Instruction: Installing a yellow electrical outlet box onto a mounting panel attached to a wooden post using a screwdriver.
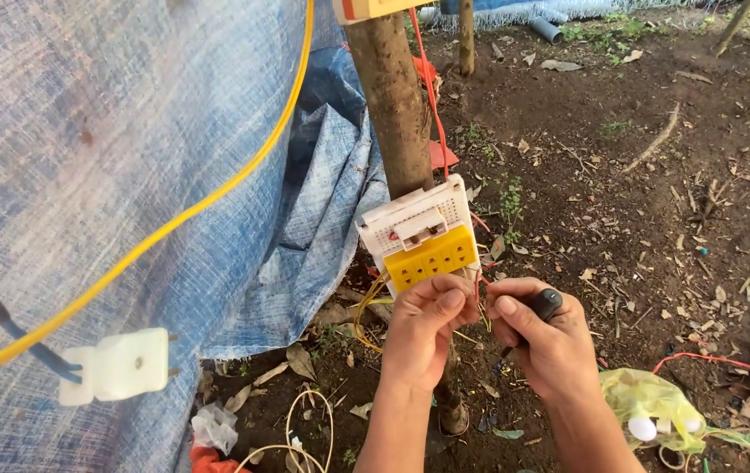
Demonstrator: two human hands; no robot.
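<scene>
— While both hands meet under the socket block (pixel 420 235), what surrounds them?

— Beside the left hand (pixel 425 328), a blue tarp (pixel 86 175) with a yellow cable (pixel 217 197) and a dangling white plug (pixel 116 365); behind the grip, a wooden post (pixel 397 96).

— And the block?

— White above, yellow below, fixed to the post. Left fingers pinch thin wires (pixel 366 311) at its base; the right hand (pixel 541 337) is closed around a black-handled tool (pixel 543 307).

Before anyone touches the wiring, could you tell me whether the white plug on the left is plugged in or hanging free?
Hanging free. The white plug dangles in front of the blue tarp, its prongs bare, well left of the socket box on the post.
</scene>
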